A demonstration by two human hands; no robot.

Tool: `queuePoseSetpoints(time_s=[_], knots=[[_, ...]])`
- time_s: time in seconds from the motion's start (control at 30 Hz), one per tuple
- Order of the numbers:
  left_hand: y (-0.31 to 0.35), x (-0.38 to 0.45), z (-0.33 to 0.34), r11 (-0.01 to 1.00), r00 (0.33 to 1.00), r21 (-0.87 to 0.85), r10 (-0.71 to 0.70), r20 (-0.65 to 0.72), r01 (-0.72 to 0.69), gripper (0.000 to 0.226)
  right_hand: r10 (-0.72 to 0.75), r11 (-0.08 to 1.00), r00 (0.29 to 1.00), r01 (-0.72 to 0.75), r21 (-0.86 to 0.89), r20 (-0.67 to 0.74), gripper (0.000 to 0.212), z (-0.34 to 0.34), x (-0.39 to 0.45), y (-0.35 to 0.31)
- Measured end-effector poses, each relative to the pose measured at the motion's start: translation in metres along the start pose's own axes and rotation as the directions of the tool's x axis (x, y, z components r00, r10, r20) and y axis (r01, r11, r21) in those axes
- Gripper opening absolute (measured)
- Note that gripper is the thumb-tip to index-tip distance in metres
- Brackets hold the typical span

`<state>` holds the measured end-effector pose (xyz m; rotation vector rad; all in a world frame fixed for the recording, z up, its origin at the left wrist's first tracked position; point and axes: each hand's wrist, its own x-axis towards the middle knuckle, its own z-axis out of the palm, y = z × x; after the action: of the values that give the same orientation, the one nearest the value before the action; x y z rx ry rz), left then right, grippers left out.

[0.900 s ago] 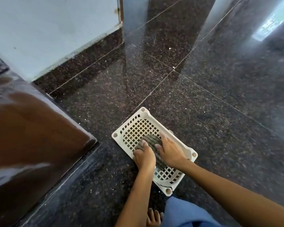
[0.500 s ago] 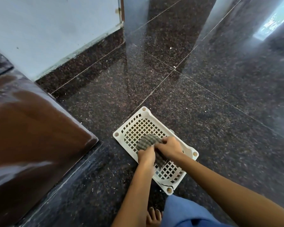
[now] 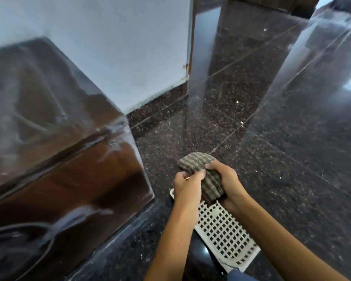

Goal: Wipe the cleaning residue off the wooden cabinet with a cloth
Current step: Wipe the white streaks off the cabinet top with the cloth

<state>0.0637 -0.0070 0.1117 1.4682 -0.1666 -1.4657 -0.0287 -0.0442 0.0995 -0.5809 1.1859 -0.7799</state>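
dark speckled stone floor (image 3: 292, 179), white wall (image 3: 109, 47) behind. glossy wooden cabinet (image 3: 59, 159) at left, streaked wet. bunched striped cloth (image 3: 201, 169) above white plastic basket (image 3: 225, 232), gripped by left hand (image 3: 187, 187) and right hand (image 3: 226, 179), fingers curled tight.

text: none readable | labels: none (cloth (image 3: 201, 169) and basket (image 3: 227, 236) unmarked)

Grey-brown striped cloth (image 3: 203, 173), white basket (image 3: 227, 234)
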Motion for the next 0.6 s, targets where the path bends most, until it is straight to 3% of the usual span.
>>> queuePoseSetpoints(time_s=[0.1, 0.23, 0.33, 0.47, 0.6], knots=[[0.038, -0.03, -0.012, 0.978, 0.978, 0.021, 0.204, 0.04, -0.205, 0.019, -0.015, 1.0, 0.98, 0.01, 0.025, 0.197, 0.05, 0.033, -0.025, -0.035], [0.087, -0.079, -0.031, 0.888, 0.889, 0.044, 0.457, 0.018, -0.457, 0.028, -0.111, 0.993, 0.925, 0.117, 0.006, 0.362, 0.051, 0.087, -0.067, -0.075], [0.116, -0.12, -0.045, 0.836, 0.835, 0.003, 0.548, -0.041, -0.549, 0.036, -0.225, 0.971, 0.891, 0.237, 0.018, 0.395, 0.046, 0.123, -0.104, -0.098], [0.147, -0.182, -0.065, 0.732, 0.737, -0.089, 0.667, -0.108, -0.676, 0.021, -0.33, 0.939, 0.803, 0.334, 0.083, 0.496, 0.031, 0.167, -0.164, -0.117], [0.173, -0.253, -0.092, 0.613, 0.609, -0.035, 0.775, -0.166, -0.789, 0.015, -0.376, 0.918, 0.725, 0.376, 0.125, 0.577, 0.035, 0.205, -0.233, -0.127]])
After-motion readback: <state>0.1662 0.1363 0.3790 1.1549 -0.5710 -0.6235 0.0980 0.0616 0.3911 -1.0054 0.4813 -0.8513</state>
